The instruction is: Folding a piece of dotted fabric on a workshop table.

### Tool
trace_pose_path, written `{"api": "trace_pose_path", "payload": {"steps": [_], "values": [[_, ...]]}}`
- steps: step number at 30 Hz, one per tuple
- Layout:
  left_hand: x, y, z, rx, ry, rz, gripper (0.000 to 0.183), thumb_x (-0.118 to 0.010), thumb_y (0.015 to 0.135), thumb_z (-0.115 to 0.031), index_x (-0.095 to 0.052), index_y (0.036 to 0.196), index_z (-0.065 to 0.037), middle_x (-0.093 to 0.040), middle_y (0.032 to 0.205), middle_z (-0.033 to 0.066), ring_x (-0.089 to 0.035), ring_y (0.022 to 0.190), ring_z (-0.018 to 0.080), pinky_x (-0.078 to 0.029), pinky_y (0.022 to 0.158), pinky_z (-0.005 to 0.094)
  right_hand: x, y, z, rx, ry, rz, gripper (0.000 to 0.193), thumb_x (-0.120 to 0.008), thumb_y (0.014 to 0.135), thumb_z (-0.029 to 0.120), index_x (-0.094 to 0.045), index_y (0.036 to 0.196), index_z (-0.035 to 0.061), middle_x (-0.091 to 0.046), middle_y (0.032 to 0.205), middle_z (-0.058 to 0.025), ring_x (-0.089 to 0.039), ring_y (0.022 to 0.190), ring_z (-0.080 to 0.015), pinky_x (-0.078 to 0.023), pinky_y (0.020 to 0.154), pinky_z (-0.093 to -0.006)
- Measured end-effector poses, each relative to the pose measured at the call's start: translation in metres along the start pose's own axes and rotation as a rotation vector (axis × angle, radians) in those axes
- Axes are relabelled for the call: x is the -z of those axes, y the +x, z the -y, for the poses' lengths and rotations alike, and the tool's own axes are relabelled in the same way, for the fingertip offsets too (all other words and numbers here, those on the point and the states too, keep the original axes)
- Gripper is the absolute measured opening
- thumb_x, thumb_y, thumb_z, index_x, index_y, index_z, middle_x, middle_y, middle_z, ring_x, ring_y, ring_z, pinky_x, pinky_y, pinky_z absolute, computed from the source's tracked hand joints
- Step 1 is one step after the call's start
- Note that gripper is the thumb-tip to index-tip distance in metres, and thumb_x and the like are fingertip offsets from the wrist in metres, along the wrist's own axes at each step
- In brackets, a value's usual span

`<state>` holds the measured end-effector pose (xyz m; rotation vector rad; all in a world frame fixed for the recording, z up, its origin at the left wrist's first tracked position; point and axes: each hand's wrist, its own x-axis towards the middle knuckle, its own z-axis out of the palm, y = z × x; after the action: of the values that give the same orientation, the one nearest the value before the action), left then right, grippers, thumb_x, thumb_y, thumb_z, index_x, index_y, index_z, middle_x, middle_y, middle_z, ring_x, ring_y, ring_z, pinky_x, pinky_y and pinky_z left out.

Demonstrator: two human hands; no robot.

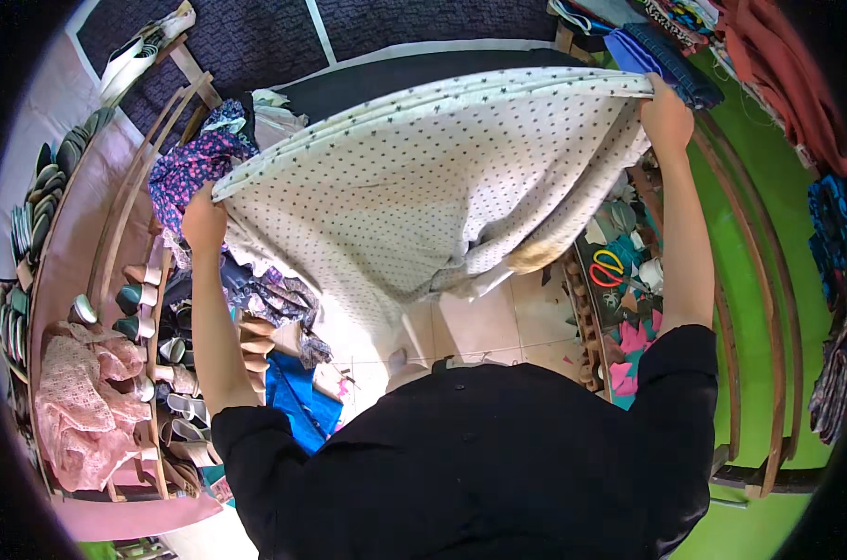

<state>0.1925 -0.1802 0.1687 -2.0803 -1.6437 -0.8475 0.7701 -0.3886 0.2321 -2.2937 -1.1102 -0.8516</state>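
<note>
A white cloth (349,205) printed with small dark stars hangs stretched out between my two arms. My left hand (204,221) is closed on its left upper corner, and my right hand (667,117) grips the right upper corner. The top edge lies in several folds and bows upward between the hands. Lower down the cloth sags into loose creases, with a brownish patch (534,256) near its lower right edge. Just beyond my left hand lies a purple floral cloth (195,177); blue folded fabric (662,65) sits past my right hand.
Wooden racks with shoes (185,411) and a pink lacy cloth (87,401) stand at left. At right are scissors with red and yellow handles (607,269), pink and teal scraps (634,350) and wooden rails (764,280). Blue denim (297,397) lies by my left forearm; tiled floor (479,327) shows below.
</note>
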Motion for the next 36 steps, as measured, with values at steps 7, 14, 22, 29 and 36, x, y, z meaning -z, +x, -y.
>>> {"api": "trace_pose_path", "payload": {"steps": [7, 14, 22, 29, 36], "values": [[-0.026, 0.007, 0.061, -0.026, -0.542, 0.198, 0.019, -0.055, 0.073, -0.005, -0.059, 0.091, -0.003, -0.061, 0.082, 0.0163, -0.059, 0.072, 0.0276, -0.043, 0.065, 0.0329, -0.039, 0.007, -0.026, 0.051, 0.902, 0.597, 0.023, -0.052, 0.065, 0.008, -0.058, 0.083, -0.0033, -0.058, 0.076, -0.0055, -0.052, 0.072, -0.0149, -0.040, 0.067, -0.0282], [0.010, 0.003, 0.071, -0.186, -0.179, 0.325, 0.027, -0.059, 0.063, 0.003, -0.061, 0.089, -0.006, -0.058, 0.080, 0.0158, -0.056, 0.077, 0.0328, -0.043, 0.069, 0.0336, -0.037, 0.006, -0.037, 0.166, 0.248, 0.398, 0.029, -0.061, 0.061, 0.015, -0.061, 0.089, 0.0107, -0.061, 0.081, -0.0154, -0.059, 0.079, -0.0309, -0.045, 0.067, -0.0371], [0.039, 0.001, 0.101, 0.009, 0.113, -0.113, 0.028, -0.052, 0.071, -0.005, -0.060, 0.097, -0.007, -0.056, 0.093, 0.0149, -0.053, 0.091, 0.0330, -0.042, 0.077, 0.0388, -0.026, 0.017, -0.054, 0.080, -0.117, 0.290, 0.026, -0.056, 0.071, 0.016, -0.063, 0.096, 0.0190, -0.062, 0.089, -0.0122, -0.059, 0.085, -0.0304, -0.045, 0.074, -0.0398], [0.019, -0.004, 0.148, 0.096, 0.106, 0.062, 0.032, -0.052, 0.074, -0.008, -0.058, 0.105, -0.010, -0.059, 0.098, 0.0145, -0.054, 0.094, 0.0331, -0.042, 0.080, 0.0359, -0.026, 0.004, -0.038, 0.043, -0.114, 0.393, 0.029, -0.060, 0.070, 0.019, -0.062, 0.099, 0.0164, -0.062, 0.092, -0.0126, -0.058, 0.088, -0.0292, -0.045, 0.078, -0.0387], [0.000, -0.018, 0.232, 0.493, -0.681, 0.086, 0.029, -0.046, 0.080, -0.018, -0.058, 0.102, -0.003, -0.063, 0.086, 0.0092, -0.059, 0.082, 0.0206, -0.043, 0.070, 0.0251, -0.067, -0.002, -0.029, -0.037, 0.203, 0.395, 0.033, -0.050, 0.075, 0.022, -0.059, 0.105, 0.0129, -0.060, 0.099, -0.0151, -0.057, 0.091, -0.0313, -0.044, 0.079, -0.0380]]}}
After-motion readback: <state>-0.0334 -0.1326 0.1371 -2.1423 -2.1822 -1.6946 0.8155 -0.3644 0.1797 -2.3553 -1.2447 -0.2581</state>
